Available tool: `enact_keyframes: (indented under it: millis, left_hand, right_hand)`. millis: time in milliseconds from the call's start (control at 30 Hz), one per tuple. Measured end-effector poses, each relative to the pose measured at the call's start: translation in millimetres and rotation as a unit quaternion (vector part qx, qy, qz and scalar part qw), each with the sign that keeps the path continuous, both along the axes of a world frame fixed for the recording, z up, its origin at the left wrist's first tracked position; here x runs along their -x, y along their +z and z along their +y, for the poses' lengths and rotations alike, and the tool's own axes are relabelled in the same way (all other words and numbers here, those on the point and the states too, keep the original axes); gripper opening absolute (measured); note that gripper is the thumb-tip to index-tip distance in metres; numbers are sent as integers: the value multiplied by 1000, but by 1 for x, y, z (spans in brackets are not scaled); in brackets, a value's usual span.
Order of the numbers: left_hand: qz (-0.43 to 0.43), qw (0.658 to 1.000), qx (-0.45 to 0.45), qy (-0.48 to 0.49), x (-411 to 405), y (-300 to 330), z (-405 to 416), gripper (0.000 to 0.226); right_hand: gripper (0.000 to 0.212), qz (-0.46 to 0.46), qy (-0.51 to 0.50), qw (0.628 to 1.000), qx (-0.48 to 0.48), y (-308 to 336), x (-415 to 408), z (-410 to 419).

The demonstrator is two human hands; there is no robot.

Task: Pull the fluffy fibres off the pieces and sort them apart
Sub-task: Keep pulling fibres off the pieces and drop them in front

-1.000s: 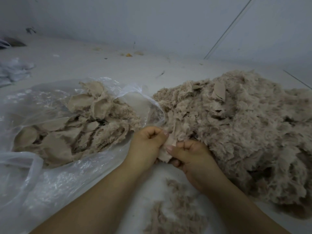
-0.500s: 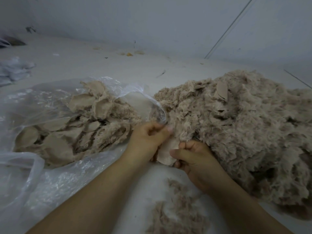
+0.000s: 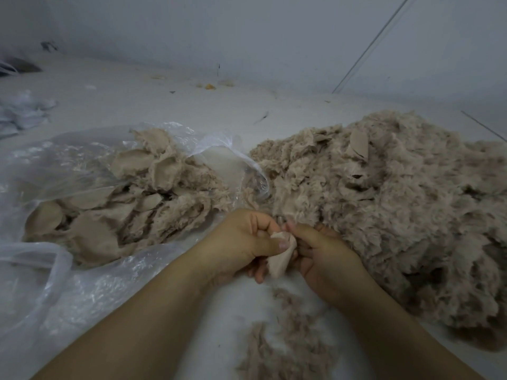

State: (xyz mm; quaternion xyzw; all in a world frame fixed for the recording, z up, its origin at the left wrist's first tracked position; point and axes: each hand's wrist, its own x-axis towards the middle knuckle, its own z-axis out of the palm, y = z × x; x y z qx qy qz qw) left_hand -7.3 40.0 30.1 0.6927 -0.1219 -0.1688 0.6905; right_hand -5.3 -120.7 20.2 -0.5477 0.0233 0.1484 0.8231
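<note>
Pinching one beige piece (image 3: pixel 280 260) between them, the left hand (image 3: pixel 241 242) and right hand (image 3: pixel 326 256) grip it beside the fluffy heap (image 3: pixel 397 204).

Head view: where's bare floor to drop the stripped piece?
Free: floor behind the plastic bag and big fluffy pile, toward the wall. Crowded: around both hands, with loose fibres just in front of them.

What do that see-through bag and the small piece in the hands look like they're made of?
The bag looks like thin clear plastic film: glossy, crinkled, contents showing through. The piece, pinched by the left hand and right hand, looks like soft matte beige fabric, probably plush backing; it folds limply.
</note>
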Motion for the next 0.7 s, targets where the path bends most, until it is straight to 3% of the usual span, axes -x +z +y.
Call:
enact_keyframes:
  millis: [167, 267, 400, 533, 633, 700]
  left_hand:
    - [49, 997, 51, 0, 0, 3, 5, 10]
    - [39, 994, 88, 57, -1, 5, 2, 10]
    - [21, 991, 111, 67, 0, 6, -1, 5]
    - [62, 992, 103, 44, -2, 7, 2, 3]
    - [72, 997, 31, -10, -1, 8, 11, 16]
    - [30, 995, 79, 54, -4, 10, 11, 16]
  right_hand:
    - [31, 28, -9, 1000, -6, -8, -5, -4]
    - [49, -7, -1, 1000, -2, -8, -5, -2]
    - [55, -74, 64, 995, 7, -2, 0, -4]
    - [37, -87, 81, 993, 7, -3, 4, -4]
    - [38, -29, 56, 998, -21, -1, 5, 1]
    - [29, -19, 18, 999, -24, -1, 2, 3]
